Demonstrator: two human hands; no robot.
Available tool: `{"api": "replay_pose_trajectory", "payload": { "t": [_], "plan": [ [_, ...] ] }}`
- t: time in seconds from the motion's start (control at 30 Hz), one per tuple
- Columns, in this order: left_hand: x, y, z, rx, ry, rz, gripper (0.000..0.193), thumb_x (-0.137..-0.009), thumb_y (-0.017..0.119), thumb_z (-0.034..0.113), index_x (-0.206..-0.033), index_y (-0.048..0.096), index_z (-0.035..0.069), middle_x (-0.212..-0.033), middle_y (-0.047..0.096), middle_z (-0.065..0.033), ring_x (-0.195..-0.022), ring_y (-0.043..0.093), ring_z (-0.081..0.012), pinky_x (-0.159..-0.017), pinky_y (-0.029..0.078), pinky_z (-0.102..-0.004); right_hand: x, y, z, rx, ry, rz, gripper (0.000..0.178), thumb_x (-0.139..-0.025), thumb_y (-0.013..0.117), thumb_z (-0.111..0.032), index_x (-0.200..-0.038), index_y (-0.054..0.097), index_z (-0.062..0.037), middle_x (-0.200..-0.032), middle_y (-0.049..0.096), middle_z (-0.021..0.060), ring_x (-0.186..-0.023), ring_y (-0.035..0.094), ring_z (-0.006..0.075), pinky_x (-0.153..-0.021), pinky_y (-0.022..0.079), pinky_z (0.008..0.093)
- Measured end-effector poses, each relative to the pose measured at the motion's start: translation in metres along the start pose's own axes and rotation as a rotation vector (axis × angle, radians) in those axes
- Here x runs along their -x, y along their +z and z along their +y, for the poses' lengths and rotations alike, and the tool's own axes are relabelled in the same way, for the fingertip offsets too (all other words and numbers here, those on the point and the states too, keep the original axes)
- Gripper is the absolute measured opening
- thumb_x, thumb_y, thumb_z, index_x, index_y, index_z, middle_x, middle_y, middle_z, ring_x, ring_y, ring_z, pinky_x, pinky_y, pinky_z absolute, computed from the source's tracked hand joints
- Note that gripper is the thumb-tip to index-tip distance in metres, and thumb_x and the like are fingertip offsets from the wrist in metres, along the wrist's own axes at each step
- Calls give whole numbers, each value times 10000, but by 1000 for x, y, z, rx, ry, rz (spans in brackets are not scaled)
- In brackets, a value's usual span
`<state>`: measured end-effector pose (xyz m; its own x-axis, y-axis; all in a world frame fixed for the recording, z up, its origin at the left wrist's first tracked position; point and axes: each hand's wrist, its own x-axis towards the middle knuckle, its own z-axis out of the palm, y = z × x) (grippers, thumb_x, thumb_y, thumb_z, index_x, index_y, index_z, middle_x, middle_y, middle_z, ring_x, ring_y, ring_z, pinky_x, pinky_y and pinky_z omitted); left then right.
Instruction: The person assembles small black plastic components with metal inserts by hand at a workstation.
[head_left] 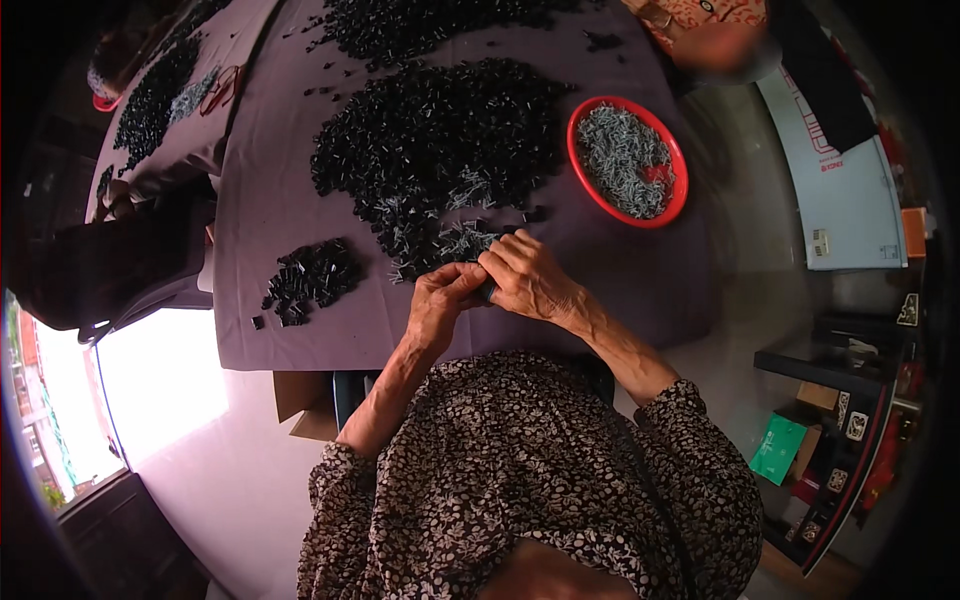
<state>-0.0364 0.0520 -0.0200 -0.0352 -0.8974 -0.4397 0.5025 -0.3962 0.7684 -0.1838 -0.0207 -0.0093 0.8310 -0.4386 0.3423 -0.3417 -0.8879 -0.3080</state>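
Note:
My left hand (440,300) and my right hand (530,277) meet at the near edge of the large heap of small black plastic pieces (440,130). Both are closed, fingertips pinched together. A bit of something small and dark (489,288) shows between them, mostly hidden by the fingers. Just beyond my knuckles lie loose grey metal screws (465,240), spread over the heap's near edge. Off to the left of my left hand sits a smaller pile of black pieces (312,280), with one piece lying apart from it.
A red plastic bowl (684,185) full of grey screws stands right of the heap on the purple-grey cloth (275,190). Further heaps of black pieces (390,25) lie at the far side. Another person's patterned clothing (700,22) shows at the far right. Cartons (850,225) stand beyond the table's right side.

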Motion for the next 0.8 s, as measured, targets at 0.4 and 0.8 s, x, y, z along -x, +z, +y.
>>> {"api": "replay_pose_trajectory", "payload": {
  "t": [0.4, 0.8],
  "plan": [
    [-1, 0, -12, 8, -75, -64, 160, -816, 607, 159, -831, 599, 0, -770, 598, -43, -698, 578, -120, -662, 495, -267, 20, 7, 9, 46, -108, -25, 319, -487, 695, -141, -695, 474, -40, -671, 489, 87, -623, 517, 222, -607, 417, 348],
    [0, 7, -5, -57, -64, -95, 186, -826, 596, 159, -867, 588, -23, -793, 600, -61, -711, 577, -125, -671, 491, -262, 21, 2, 15, 40, -162, 16, 306, -468, 667, -136, -660, 447, -45, -641, 481, 84, -585, 512, 221, -557, 412, 328]
  ]
}}
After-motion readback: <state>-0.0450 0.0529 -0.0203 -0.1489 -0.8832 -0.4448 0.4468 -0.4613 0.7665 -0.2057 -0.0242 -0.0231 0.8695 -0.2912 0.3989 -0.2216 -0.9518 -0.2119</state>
